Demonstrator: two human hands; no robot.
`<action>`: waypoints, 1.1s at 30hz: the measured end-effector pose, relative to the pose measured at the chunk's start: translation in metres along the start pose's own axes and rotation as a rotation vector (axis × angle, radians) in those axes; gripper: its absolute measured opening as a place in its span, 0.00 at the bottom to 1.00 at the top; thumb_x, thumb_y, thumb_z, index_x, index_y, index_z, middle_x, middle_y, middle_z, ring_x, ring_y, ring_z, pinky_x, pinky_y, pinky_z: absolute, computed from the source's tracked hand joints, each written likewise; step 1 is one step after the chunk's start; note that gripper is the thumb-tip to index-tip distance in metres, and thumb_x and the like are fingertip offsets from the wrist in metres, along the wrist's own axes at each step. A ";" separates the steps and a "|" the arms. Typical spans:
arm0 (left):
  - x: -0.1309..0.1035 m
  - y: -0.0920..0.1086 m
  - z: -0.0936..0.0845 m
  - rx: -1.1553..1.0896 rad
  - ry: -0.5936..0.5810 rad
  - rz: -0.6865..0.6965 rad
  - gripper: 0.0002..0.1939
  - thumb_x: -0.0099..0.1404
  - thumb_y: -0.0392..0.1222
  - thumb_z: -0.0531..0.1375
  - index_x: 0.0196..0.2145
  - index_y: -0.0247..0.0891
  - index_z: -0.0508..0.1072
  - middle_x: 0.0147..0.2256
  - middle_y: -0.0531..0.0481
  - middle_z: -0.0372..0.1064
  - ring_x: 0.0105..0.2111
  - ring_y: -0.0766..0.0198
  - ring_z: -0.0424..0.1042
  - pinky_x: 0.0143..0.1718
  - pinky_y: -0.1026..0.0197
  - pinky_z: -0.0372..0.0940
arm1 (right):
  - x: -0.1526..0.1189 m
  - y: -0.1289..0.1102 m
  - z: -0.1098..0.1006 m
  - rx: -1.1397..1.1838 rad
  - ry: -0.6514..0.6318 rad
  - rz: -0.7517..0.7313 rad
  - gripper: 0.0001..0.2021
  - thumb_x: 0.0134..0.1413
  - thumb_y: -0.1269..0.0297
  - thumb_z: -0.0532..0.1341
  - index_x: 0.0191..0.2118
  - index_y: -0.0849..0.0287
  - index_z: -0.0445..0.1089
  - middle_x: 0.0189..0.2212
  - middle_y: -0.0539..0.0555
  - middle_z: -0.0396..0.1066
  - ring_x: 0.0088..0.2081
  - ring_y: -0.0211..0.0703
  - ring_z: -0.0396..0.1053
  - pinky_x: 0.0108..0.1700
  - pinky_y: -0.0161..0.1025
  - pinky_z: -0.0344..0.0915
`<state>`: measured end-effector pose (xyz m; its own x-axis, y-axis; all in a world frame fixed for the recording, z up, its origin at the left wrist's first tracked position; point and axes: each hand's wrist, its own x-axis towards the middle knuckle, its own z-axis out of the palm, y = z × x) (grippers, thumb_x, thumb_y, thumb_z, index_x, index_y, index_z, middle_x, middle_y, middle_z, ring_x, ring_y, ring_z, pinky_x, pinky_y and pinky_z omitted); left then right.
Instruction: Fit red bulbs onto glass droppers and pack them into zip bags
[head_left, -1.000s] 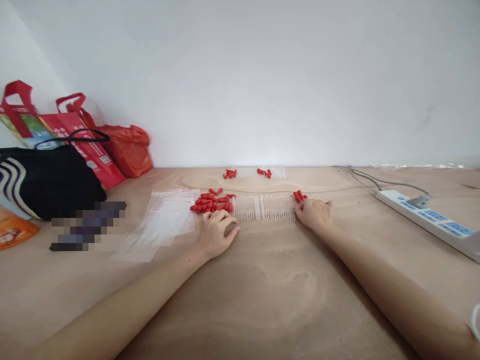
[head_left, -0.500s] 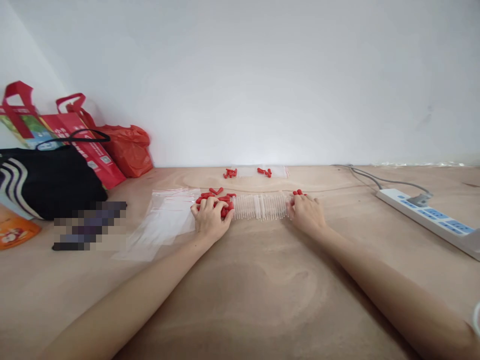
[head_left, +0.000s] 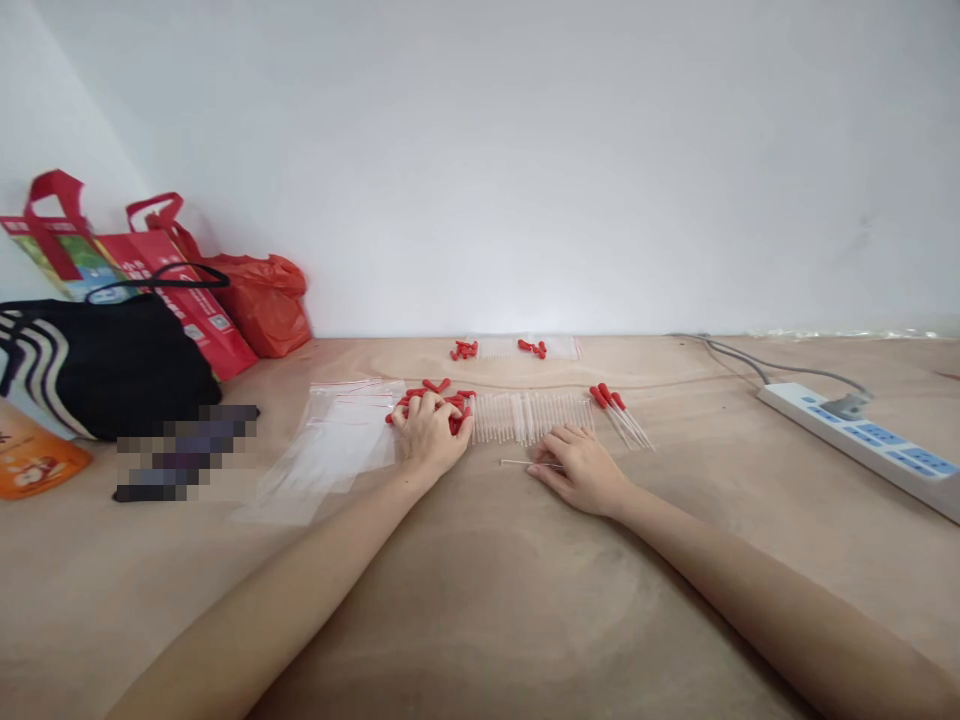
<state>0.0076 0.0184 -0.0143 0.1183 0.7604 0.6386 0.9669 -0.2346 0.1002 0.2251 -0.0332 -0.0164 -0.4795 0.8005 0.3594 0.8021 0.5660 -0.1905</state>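
Observation:
My left hand rests on a pile of red rubber bulbs, its fingers bent over them; whether it grips one is hidden. Pinched in my right hand is a thin clear tube, lying sideways just in front of a row of similar tubes. That row extends between the bulb pile and several droppers, tubes with red bulbs fitted on their far ends, right of my right hand.
Flat clear bags lie left of the bulbs. Farther back is another bag with small red bulbs by it. A power strip sits at right; a black bag and red bags stand at left.
My right hand has moved left and nearer to me, off the droppers, and now has a tube in its fingers. My left hand stays at the red bulbs.

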 end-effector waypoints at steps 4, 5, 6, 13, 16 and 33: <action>-0.004 0.002 -0.007 -0.073 0.054 0.017 0.09 0.56 0.46 0.57 0.26 0.38 0.72 0.33 0.46 0.65 0.38 0.53 0.61 0.41 0.48 0.50 | 0.000 -0.003 0.005 0.067 0.027 0.052 0.11 0.51 0.54 0.55 0.32 0.58 0.63 0.31 0.52 0.65 0.35 0.41 0.61 0.36 0.39 0.51; -0.007 0.002 -0.010 -0.119 0.054 0.052 0.09 0.56 0.45 0.57 0.26 0.38 0.72 0.33 0.47 0.65 0.37 0.54 0.61 0.41 0.49 0.50 | 0.000 -0.004 0.006 0.073 0.023 0.068 0.11 0.51 0.55 0.54 0.31 0.58 0.63 0.31 0.52 0.65 0.35 0.41 0.61 0.36 0.38 0.52; -0.010 0.002 -0.014 -0.173 0.042 0.103 0.08 0.56 0.45 0.57 0.27 0.38 0.72 0.33 0.47 0.65 0.37 0.55 0.62 0.41 0.50 0.51 | 0.000 -0.004 0.008 0.078 0.015 0.084 0.11 0.52 0.55 0.54 0.31 0.58 0.63 0.30 0.52 0.65 0.35 0.42 0.62 0.36 0.38 0.52; -0.031 0.001 -0.037 -0.500 -0.267 0.398 0.06 0.57 0.40 0.54 0.29 0.37 0.70 0.33 0.48 0.63 0.34 0.62 0.64 0.38 0.58 0.59 | -0.001 -0.006 0.012 0.043 0.024 0.140 0.09 0.55 0.60 0.52 0.29 0.58 0.61 0.31 0.53 0.66 0.36 0.42 0.63 0.36 0.39 0.51; -0.031 0.000 -0.038 -0.560 -0.341 0.415 0.05 0.56 0.37 0.53 0.29 0.36 0.68 0.32 0.48 0.63 0.32 0.64 0.65 0.35 0.61 0.62 | -0.002 -0.005 0.014 0.085 0.057 0.191 0.08 0.56 0.62 0.49 0.30 0.59 0.59 0.30 0.52 0.67 0.34 0.42 0.64 0.36 0.39 0.51; -0.030 0.008 -0.030 -0.696 -0.375 0.299 0.07 0.63 0.41 0.51 0.33 0.37 0.66 0.28 0.52 0.67 0.29 0.66 0.67 0.33 0.63 0.62 | -0.006 -0.009 0.009 0.249 0.169 -0.040 0.10 0.57 0.68 0.47 0.39 0.57 0.64 0.32 0.53 0.67 0.35 0.39 0.64 0.36 0.38 0.54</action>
<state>0.0051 -0.0241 -0.0098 0.5332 0.7286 0.4299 0.5377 -0.6842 0.4926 0.2177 -0.0413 -0.0249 -0.4260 0.7446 0.5138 0.6621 0.6437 -0.3838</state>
